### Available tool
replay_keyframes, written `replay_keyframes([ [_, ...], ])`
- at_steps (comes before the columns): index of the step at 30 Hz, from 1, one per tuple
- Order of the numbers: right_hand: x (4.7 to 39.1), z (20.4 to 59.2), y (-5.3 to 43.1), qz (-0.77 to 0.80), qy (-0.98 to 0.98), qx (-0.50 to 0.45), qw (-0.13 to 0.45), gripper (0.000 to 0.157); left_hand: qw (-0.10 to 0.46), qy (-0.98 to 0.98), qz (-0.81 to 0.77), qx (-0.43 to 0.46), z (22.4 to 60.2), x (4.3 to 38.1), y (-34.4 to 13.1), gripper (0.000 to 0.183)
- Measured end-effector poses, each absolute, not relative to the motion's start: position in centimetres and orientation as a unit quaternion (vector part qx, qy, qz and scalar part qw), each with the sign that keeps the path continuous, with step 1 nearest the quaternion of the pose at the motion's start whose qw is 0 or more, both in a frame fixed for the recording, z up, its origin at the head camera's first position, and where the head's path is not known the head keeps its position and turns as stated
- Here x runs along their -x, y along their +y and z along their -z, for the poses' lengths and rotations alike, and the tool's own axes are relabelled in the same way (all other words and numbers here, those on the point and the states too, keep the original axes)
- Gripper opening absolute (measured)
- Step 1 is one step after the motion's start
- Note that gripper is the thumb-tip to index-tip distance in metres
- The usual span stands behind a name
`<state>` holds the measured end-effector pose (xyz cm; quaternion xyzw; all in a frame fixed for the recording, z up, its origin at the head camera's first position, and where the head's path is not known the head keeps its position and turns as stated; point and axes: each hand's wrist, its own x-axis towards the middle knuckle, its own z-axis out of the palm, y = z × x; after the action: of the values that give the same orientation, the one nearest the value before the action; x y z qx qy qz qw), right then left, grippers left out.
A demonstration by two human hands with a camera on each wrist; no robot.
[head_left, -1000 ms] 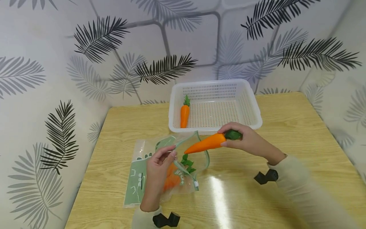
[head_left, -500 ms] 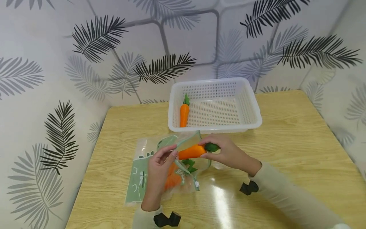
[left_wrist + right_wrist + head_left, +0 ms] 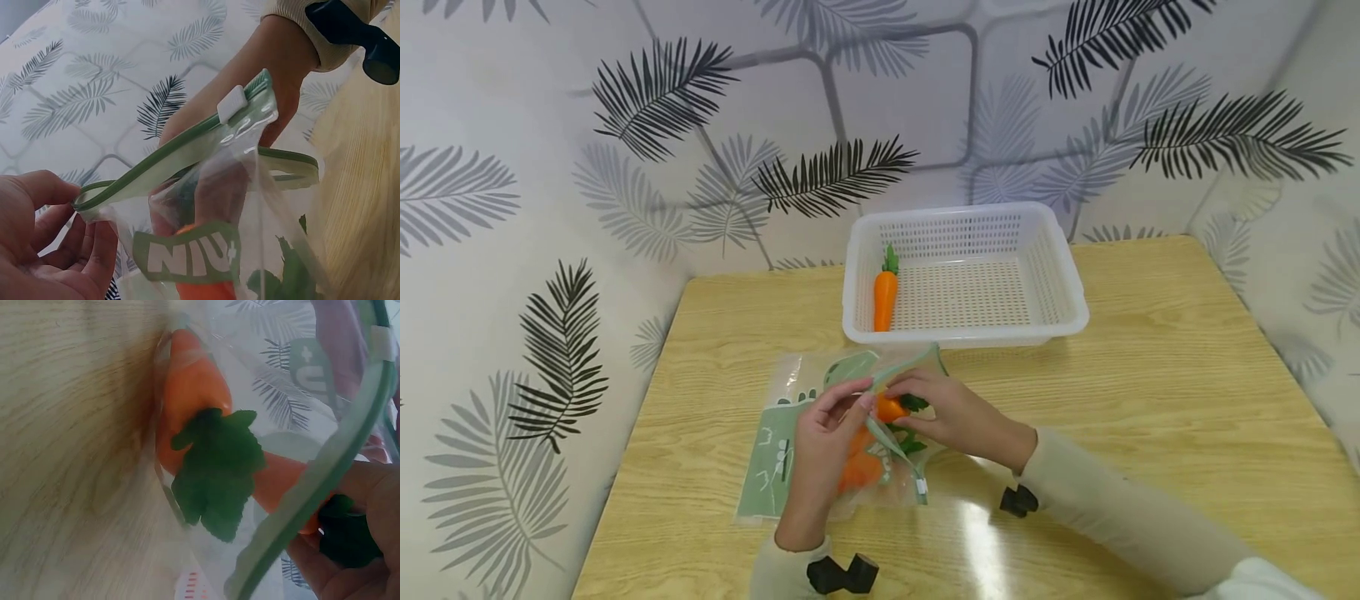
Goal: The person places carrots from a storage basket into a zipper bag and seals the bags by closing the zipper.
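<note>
My left hand pinches the green-edged rim of a clear zip bag, keeping its mouth apart; the left wrist view shows thumb and finger on that edge, with a white slider farther along. My right hand is inside the bag's mouth and grips a toy carrot near its green top. In the right wrist view the held carrot points into the bag, beside another orange carrot with green leaves lying inside.
A white perforated basket stands at the back of the wooden table, close behind the bag. One carrot lies along its left side. A wall with a leaf pattern rises behind the table.
My right hand has moved left and down, carrying the carrot from over the bag's mouth to inside it. My left hand stays on the rim; the bag has shifted slightly right.
</note>
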<state>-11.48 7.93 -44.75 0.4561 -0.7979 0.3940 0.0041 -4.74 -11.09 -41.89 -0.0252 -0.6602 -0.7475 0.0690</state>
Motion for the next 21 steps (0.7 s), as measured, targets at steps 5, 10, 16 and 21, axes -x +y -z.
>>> replay_keyframes([
  [5,11.5,45.0,7.1,-0.384,-0.802,-0.458,-0.001,0.037,0.067,-0.662,0.746,0.030,41.8,4.7,-10.9,0.026],
  [10,11.3,45.1,6.1,-0.360,-0.824,-0.438,-0.008,0.032,0.066,-0.656,0.751,0.038,41.7,4.7,-10.8,0.026],
  [16,11.1,45.2,4.9,-0.345,-0.832,-0.434,0.004,0.011,0.069,-0.646,0.759,0.051,41.7,4.7,-10.6,0.025],
  [21,11.2,45.5,4.1,-0.359,-0.821,-0.444,0.003,0.007,0.067,-0.635,0.767,0.055,41.5,4.7,-10.4,0.024],
])
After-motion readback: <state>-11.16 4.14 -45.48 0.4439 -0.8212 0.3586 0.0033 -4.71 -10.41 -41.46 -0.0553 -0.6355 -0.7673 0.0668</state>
